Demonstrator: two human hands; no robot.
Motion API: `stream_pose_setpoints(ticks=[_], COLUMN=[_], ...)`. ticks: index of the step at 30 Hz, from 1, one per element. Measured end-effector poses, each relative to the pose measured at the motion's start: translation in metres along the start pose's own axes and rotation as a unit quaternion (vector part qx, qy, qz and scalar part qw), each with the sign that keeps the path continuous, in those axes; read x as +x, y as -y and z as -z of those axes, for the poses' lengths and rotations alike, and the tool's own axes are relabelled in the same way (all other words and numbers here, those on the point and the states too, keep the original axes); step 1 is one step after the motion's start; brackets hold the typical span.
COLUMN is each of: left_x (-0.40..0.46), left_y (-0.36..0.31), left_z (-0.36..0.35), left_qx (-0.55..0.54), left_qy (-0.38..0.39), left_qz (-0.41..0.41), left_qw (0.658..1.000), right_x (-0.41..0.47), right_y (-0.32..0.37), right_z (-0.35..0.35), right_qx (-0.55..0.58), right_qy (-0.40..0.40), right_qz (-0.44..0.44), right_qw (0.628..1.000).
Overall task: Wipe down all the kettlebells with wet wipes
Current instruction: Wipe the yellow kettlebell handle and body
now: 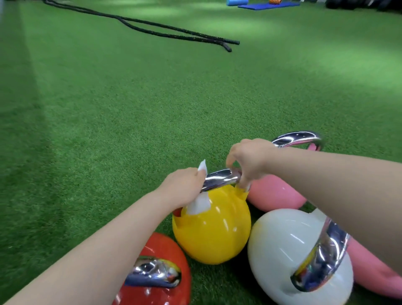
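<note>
Green artificial turf (108,108) covers the whole floor, lit in pale patches toward the far side. A black battle rope (152,28) lies doubled across it — both ends resting close together. Farther back sits a blue mat (267,5), with a light-blue foam roller (237,2) just beside it.
</note>
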State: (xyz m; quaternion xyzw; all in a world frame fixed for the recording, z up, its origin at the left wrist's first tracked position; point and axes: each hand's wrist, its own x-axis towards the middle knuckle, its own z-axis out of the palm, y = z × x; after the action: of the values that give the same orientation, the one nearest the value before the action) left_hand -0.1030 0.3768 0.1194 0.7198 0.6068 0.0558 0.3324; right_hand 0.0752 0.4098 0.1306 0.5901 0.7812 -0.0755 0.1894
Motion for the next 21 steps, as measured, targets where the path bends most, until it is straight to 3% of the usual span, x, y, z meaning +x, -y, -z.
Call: stream_pose_setpoints(ticks=[2,5,8,10,11,13,15,17,19,21], left_x=[-0.015,-0.023,-0.015,-0.008,-0.006,-0.002,0.000,0.003,0.006,0.008], left_y=[0.004,0.006,0.006,0.006,0.008,0.009,0.009,0.009,0.011,0.014], left_z=[-0.011,-0.027,-0.028,-0.021,-0.019,-0.018,-0.020,-0.020,-0.016,-0.012], left_qx=[-0.106,-0.254,-0.414,-0.472,-0.483,-0.488,-0.501,-0.528,-0.560,-0.578], left_qy=[0.022,0.043,0.127,0.189,0.215,0.239,0.221,0.170,0.123,0.101], left_qz=[0.024,0.026,0.097,0.121,0.122,0.114,0.104,0.103,0.098,0.078], left_qw=[0.994,0.966,0.896,0.853,0.840,0.832,0.830,0.826,0.814,0.806], right_x=[0.004,0.013,0.019,0.016,0.012,-0.001,-0.023,-0.044,-0.058,-0.060], right_y=[-0.012,-0.026,-0.016,-0.009,-0.005,0.011,0.037,0.058,0.072,0.079], right_z=[0.005,0.032,0.041,0.019,0.002,-0.030,-0.045,-0.052,-0.052,-0.052], right_qx=[0.012,0.210,0.217,0.285,0.343,0.496,0.671,0.807,0.851,0.848], right_qy=[-0.050,-0.151,-0.127,-0.165,-0.195,-0.217,-0.152,-0.065,-0.045,-0.102], right_qz=[-0.034,-0.096,-0.085,-0.131,-0.168,-0.258,-0.303,-0.279,-0.230,-0.196], right_qw=[0.998,0.961,0.964,0.935,0.903,0.800,0.659,0.516,0.471,0.481])
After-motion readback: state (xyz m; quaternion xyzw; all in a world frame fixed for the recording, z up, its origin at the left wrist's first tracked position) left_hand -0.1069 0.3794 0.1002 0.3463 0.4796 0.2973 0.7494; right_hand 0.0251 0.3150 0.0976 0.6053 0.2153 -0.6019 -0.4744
